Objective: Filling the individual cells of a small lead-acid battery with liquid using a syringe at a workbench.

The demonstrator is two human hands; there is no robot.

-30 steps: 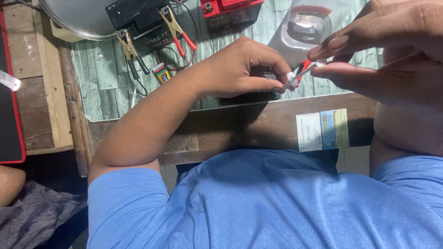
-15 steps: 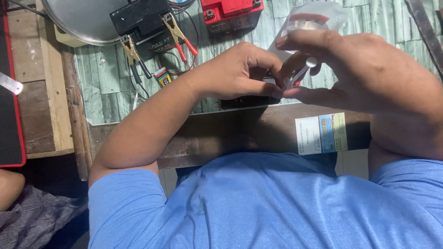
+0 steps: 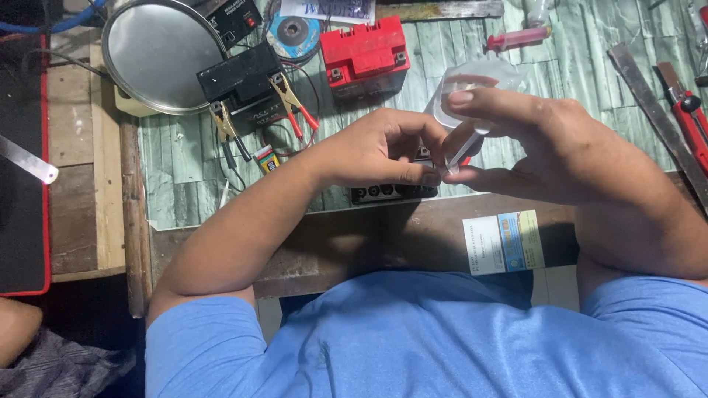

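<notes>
My left hand (image 3: 372, 151) grips the top of a small black battery (image 3: 391, 193) that stands at the front edge of the green-planked bench top (image 3: 184, 177). Thumb and fingers curl over the battery. My right hand (image 3: 549, 147) comes in from the right and pinches a thin clear syringe (image 3: 463, 149), tilted with its tip down at the battery top, right next to my left fingertips. A clear plastic container (image 3: 479, 77) shows just behind my right fingers. The battery's top face is mostly hidden by both hands.
Farther back are a red battery (image 3: 365, 53), a black battery with clamp leads (image 3: 243, 85), a round metal lid (image 3: 158, 55), a grinding disc (image 3: 293, 31) and a pink syringe (image 3: 516, 38). Metal bars (image 3: 649, 110) and a red-handled tool (image 3: 689, 118) lie at the right.
My right hand has moved left and down, bringing the syringe tip to the battery top. My left hand stays on the battery. The view has tilted, so more of the bench's back shows.
</notes>
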